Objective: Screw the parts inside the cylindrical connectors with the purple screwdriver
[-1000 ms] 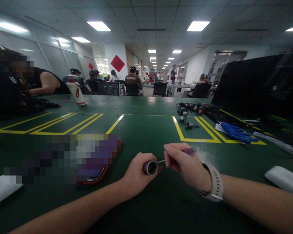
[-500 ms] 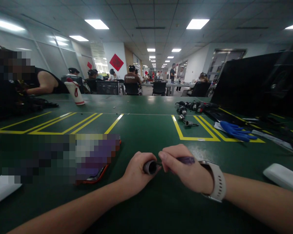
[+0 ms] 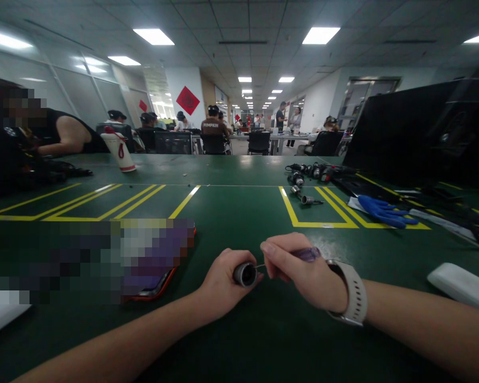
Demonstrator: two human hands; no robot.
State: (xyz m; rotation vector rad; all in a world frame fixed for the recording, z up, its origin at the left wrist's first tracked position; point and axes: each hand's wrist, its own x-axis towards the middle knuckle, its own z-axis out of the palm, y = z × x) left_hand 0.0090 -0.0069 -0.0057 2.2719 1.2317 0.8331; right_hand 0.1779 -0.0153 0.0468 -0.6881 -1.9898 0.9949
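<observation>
My left hand (image 3: 223, 279) is closed around a small dark cylindrical metal part (image 3: 245, 274) whose open round end faces me. My right hand (image 3: 299, 271) pinches a thin screwdriver with a purple handle (image 3: 308, 254). Its fine metal shaft points left and reaches the edge of the cylinder. Both hands hover just above the green table (image 3: 239, 213) near its front edge. A light-coloured watch sits on my right wrist.
A phone with an orange-red case (image 3: 155, 287) lies left of my hands. Several metal connectors (image 3: 307, 178) and a blue glove (image 3: 383, 210) lie at the right, by a black monitor (image 3: 415, 133). A white cup (image 3: 120, 151) stands far left. White objects lie at both front corners. People sit beyond.
My right hand pushed the screwdriver in toward the cylinder, then drew back a little and lifted the purple handle. The left hand has stayed nearly still.
</observation>
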